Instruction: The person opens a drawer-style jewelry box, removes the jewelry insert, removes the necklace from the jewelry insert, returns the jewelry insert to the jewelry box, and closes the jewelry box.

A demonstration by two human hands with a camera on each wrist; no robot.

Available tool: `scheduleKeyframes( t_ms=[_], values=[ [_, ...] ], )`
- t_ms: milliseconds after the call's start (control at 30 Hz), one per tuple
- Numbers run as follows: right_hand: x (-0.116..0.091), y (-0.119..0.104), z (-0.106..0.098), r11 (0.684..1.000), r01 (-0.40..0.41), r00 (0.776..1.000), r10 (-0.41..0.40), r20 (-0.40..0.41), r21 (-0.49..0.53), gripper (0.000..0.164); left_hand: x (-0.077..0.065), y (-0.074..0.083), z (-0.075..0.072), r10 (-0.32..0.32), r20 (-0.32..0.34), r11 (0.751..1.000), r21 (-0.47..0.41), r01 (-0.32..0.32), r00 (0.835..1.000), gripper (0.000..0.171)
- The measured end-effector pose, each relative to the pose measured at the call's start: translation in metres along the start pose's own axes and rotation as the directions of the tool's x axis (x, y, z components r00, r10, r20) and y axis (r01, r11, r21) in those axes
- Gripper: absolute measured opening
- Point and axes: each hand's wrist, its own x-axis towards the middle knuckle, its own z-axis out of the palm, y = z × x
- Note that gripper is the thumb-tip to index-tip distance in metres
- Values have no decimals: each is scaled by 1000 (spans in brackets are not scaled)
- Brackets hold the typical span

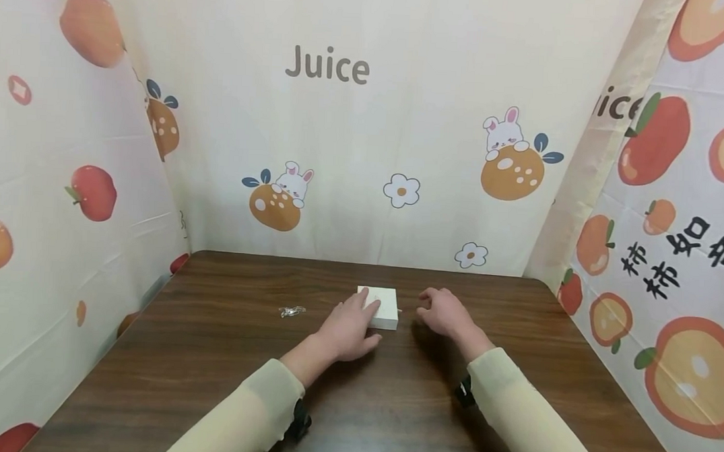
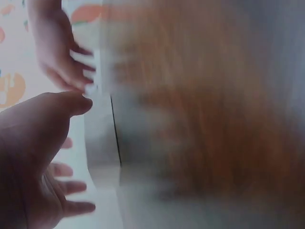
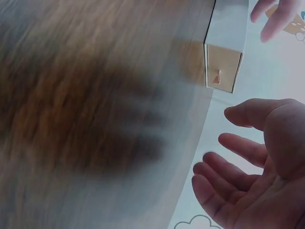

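Observation:
A small white box (image 1: 386, 309) lies on the brown wooden table. My left hand (image 1: 347, 326) reaches over its left side, fingers extended onto the top and thumb held apart. To the right of the box hovers my right hand (image 1: 446, 314), fingers loosely bent and holding nothing. Seen from the right wrist, the box has a drawer-like end (image 3: 223, 67) with a small pull tab (image 3: 217, 77), and the right fingers are spread apart from it. A silvery piece resembling a thin chain (image 1: 291, 311) lies left of the left hand; its exact kind is too small to tell.
The wooden table (image 1: 211, 354) meets a cream curtain (image 1: 354, 131) at its back edge. Printed fruit cloths hang on the left (image 1: 38, 131) and right (image 1: 682, 267). A dark wrist device (image 1: 300, 420) sits under the left sleeve, and another (image 1: 465, 392) under the right.

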Motion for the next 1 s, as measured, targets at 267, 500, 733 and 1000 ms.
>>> scheduleKeyframes(
  t_ms=[267,500,733,1000],
  values=[
    [-1,5,-1,1000,-17,1000,17,-7,4,43,-12,35,8,-84,98,991,109,73,992,88],
    [-2,6,0,1000,-23,1000,23,-1,3,42,-2,29,14,-112,104,988,117,99,988,93],
    [-2,4,-2,1000,-30,999,30,12,-5,41,19,12,15,-138,116,987,101,127,984,95],
    [-2,3,0,1000,-10,1000,10,-3,4,38,40,-1,12,-163,124,983,111,150,979,93]
  ],
)
